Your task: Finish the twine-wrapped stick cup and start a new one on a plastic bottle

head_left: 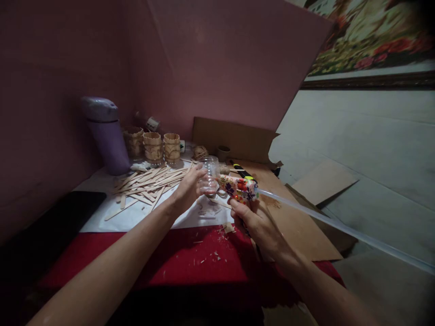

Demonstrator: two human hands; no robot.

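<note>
My left hand [192,184] is closed around a clear ribbed plastic cup or bottle piece [211,170], held above the white paper. In my right hand [253,219] is a flower-patterned glue gun [239,188], gripped by its handle, with its front end close to the clear plastic piece. A long translucent glue stick [322,219] runs out of the gun's back toward the lower right. Whether the nozzle touches the plastic I cannot tell. Just left of my left hand lies a loose pile of wooden craft sticks [149,183].
Several scallop-rimmed wooden cups [171,148] stand at the back, beside a purple bottle [108,140]. Behind my hands are a twine ball [200,152] and a black-and-yellow utility knife [241,170]. Cardboard [292,217] covers the right side; scraps dot the red cloth [190,258].
</note>
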